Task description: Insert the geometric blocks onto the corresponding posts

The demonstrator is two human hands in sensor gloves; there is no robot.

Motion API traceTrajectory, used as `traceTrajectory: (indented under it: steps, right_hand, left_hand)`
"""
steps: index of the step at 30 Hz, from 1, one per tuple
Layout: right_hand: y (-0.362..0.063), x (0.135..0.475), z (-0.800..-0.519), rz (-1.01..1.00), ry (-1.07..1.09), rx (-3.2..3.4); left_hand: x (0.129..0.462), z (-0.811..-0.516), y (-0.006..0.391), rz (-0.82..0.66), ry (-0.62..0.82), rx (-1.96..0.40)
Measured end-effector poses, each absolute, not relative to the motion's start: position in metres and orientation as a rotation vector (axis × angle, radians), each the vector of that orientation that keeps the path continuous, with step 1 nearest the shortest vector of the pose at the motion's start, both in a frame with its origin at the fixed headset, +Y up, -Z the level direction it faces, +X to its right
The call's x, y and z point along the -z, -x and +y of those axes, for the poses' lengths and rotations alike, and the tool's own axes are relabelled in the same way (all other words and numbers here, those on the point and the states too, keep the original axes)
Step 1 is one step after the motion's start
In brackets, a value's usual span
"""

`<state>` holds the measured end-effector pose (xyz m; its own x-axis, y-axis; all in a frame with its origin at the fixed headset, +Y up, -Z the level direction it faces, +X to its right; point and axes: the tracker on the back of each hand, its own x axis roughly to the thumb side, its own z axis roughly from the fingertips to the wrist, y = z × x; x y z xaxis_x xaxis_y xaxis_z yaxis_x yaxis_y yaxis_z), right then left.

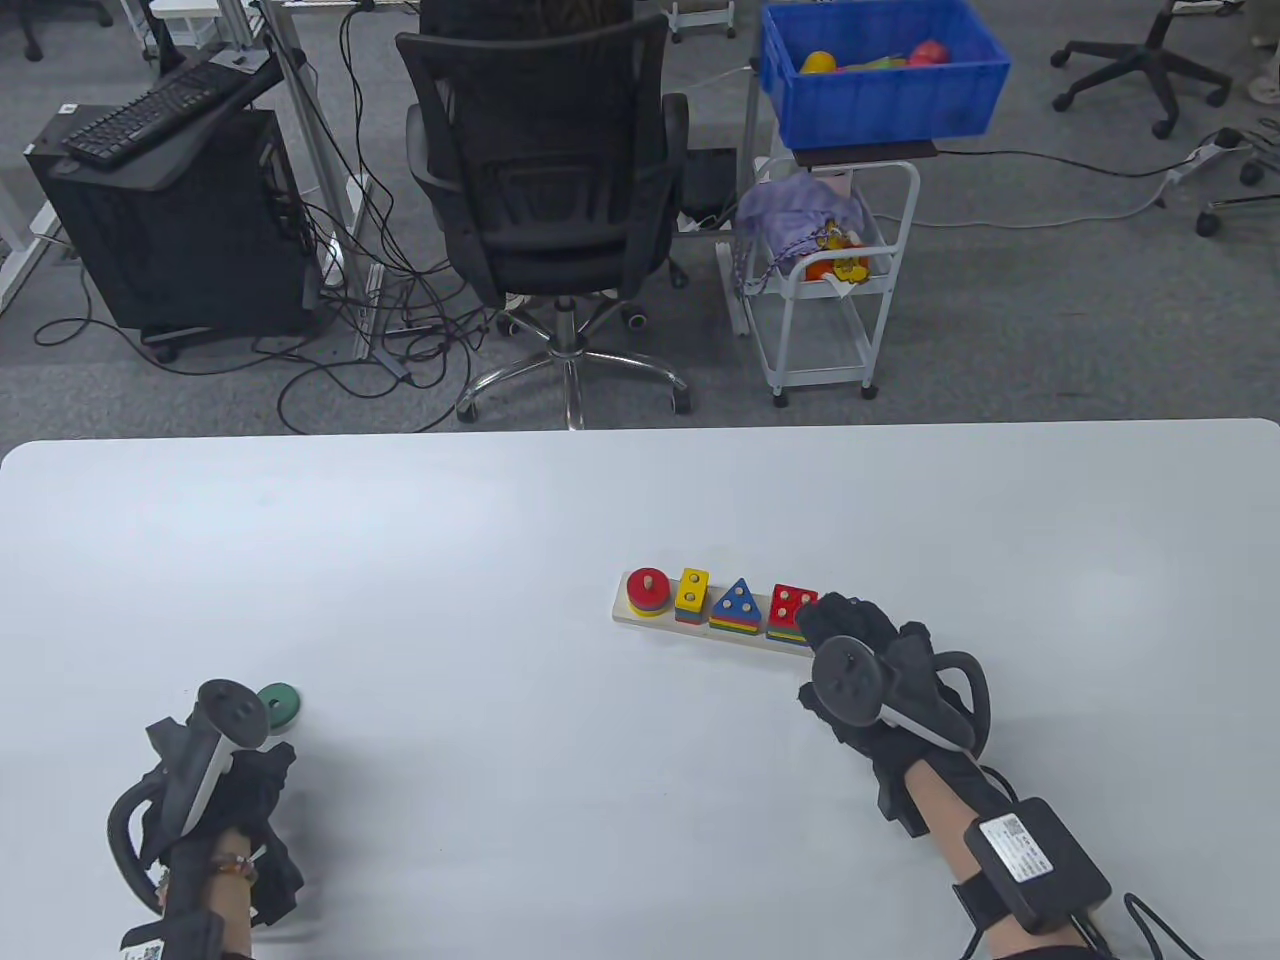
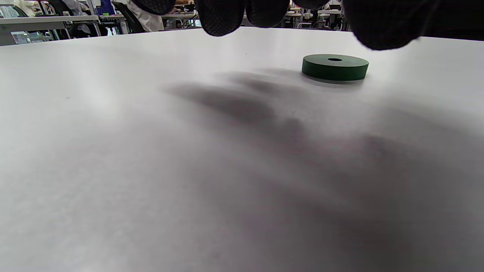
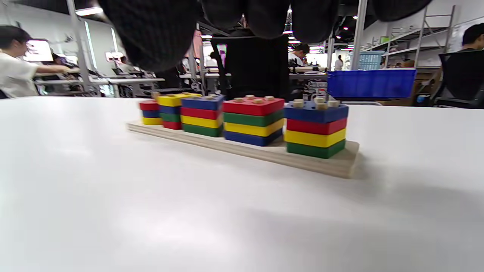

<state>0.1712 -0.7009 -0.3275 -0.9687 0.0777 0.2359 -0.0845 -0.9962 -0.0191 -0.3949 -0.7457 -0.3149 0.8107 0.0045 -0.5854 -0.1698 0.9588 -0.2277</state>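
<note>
Smooth green ring (image 2: 335,67) (flat disc, centre hole) lies on the white table (image 1: 500,560), just beyond the left hand (image 1: 215,770), whose fingers (image 2: 221,15) hover empty, untouching. Right hand (image 1: 880,680) hovers near the wooden board (image 3: 332,166); grasp indeterminate.

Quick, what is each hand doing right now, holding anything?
Left hand: holds nothing; green disc lies free on the table ahead of it.
Right hand: holds nothing, hovering by the wooden board.
</note>
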Motion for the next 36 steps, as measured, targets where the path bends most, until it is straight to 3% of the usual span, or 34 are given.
traceTrajectory:
  steps: [7,16,23,31,36]
  right_hand:
    - [-0.166,0.281,-0.716,-0.096,-0.456,-2.914]
    - [-0.172,0.281,-0.719,-0.062,-0.483,-2.915]
    - [-0.173,0.28,-0.723,-0.03,-0.494,-2.928]
    - [-0.164,0.277,-0.727,-0.004,-0.546,-2.935]
    - [-0.156,0.274,-0.727,-0.012,-0.595,-2.909]
  left_hand:
    - [0.331,-0.748,0.39,0.619,0.348,-0.159]
    - [0.367,-0.762,0.379,0.725,0.438,-0.022]
    - [0.38,-0.765,0.373,0.755,0.328,0.122]
    - [0.378,-0.755,0.364,0.653,0.331,0.022]
    - [0.372,-0.735,0.314,0.381,0.328,-0.261]
